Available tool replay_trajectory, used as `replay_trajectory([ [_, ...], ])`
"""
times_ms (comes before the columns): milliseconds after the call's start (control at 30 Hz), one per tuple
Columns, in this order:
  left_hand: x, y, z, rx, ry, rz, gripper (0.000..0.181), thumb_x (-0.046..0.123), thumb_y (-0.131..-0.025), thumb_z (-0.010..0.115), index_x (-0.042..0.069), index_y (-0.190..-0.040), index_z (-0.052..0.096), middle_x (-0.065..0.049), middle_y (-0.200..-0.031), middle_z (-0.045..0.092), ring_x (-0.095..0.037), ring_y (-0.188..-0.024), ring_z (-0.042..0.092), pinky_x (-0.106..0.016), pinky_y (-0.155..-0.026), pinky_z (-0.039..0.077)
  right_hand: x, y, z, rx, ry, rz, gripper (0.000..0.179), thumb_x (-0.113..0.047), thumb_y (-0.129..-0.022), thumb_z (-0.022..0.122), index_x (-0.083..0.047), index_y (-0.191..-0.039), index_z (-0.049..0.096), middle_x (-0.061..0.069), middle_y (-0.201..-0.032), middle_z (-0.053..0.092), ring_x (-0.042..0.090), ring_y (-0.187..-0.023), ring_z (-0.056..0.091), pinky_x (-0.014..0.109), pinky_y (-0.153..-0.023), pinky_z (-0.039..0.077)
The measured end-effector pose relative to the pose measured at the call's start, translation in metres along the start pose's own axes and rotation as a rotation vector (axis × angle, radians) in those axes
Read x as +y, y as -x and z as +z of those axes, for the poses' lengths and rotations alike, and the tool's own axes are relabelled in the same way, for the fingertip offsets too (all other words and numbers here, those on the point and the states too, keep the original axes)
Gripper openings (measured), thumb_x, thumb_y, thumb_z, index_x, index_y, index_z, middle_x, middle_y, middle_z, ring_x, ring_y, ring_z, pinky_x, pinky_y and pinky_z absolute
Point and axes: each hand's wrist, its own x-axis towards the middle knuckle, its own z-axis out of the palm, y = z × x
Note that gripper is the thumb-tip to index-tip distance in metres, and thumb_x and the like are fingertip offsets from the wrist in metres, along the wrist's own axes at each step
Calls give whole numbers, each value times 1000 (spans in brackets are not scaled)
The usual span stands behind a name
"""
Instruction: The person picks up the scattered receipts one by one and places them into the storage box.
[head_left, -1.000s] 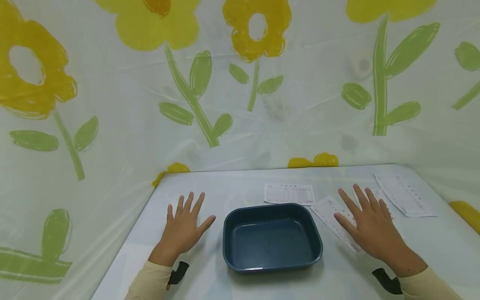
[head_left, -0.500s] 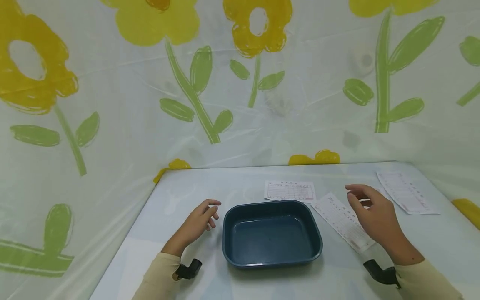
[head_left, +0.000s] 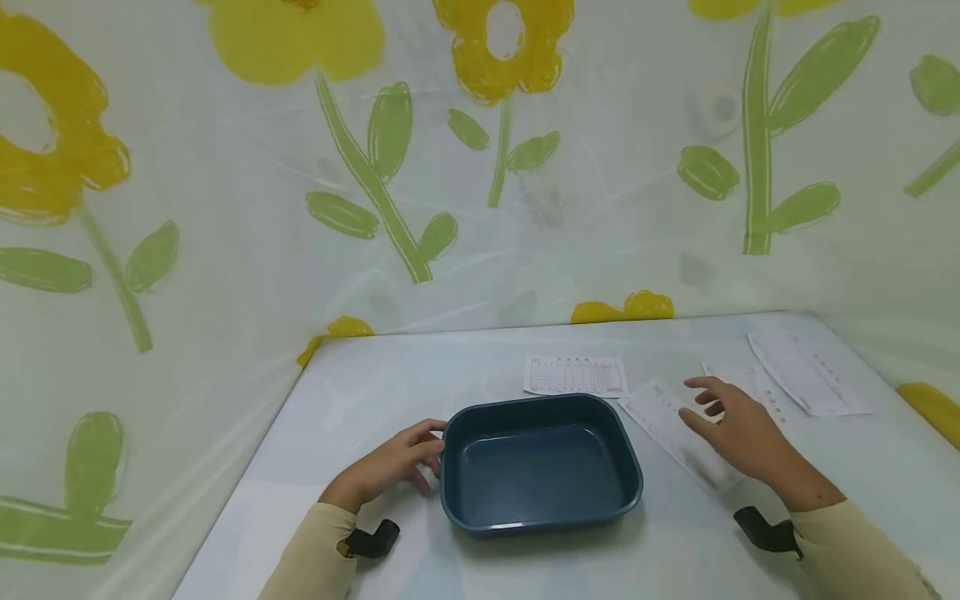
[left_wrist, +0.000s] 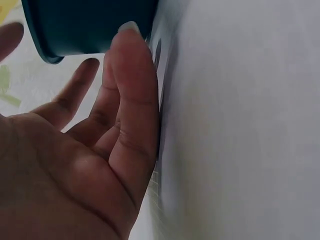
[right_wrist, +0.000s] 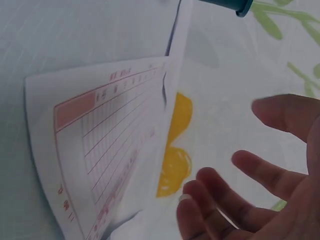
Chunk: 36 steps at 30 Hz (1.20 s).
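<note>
A dark blue rectangular tray (head_left: 540, 527) with rounded corners sits in the middle of the table. My left hand (head_left: 392, 462) is at its left side, fingers loosely bent; whether the fingertips touch the rim, I cannot tell. The left wrist view has the tray's outer wall (left_wrist: 85, 30) just beyond the fingers, which grip nothing. My right hand (head_left: 742, 429) hovers over printed paper slips on the right, with relaxed fingers and nothing held. One slip (head_left: 678, 437) lies slanted beside the tray; in the right wrist view a ruled form (right_wrist: 105, 140) with red print lies below the hand.
Another form (head_left: 576, 376) lies behind the tray. Two more slips, one partly behind my right hand and a long slip (head_left: 806, 375), lie at the far right. A flower-printed curtain (head_left: 600, 250) hangs behind the white table (head_left: 420, 375).
Both hands were spread wide with straight fingers, then relaxed and bent. My left hand has moved right to the tray's side. The right hand has lowered slightly over the slips. The tray stays put.
</note>
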Motion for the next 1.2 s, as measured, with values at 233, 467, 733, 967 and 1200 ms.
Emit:
replay_trajectory([
  [233,0,2,-1,-31,17,-8,53,36,-101,55,10,-145,44,-10,-113,62,-21,-94,63,-36,-81,59,10,-5,5,-120,42,57,69,-35,-93,69,2,-144,42,36,-127,55,50,-110,56,57,-79,56],
  [467,-2,3,1,-6,11,-20,54,42,-103,51,10,-145,44,-9,-103,62,-21,-92,62,-35,-82,59,12,-6,8,-165,127,53,83,-41,-86,76,4,-146,40,41,-132,49,57,-118,50,67,-87,50],
  [733,-2,0,2,15,2,-31,55,45,-102,51,9,-144,45,-8,-99,63,-20,-90,63,-35,-82,59,18,-4,9,-126,240,10,92,-44,-76,84,5,-142,44,38,-118,57,50,-102,57,65,-80,51],
  [967,0,-3,0,20,-4,-27,54,44,-103,51,9,-144,46,-8,-100,62,-19,-89,63,-36,-83,59,20,-6,12,-165,330,52,105,-57,-69,84,4,-145,44,38,-120,55,51,-103,54,68,-82,48],
  [1200,-5,-5,-1,13,13,-35,55,44,-102,52,8,-143,46,-8,-99,62,-18,-89,63,-36,-83,59,25,-6,17,-196,374,90,112,-65,-67,81,2,-147,42,38,-125,53,54,-108,52,75,-84,43],
])
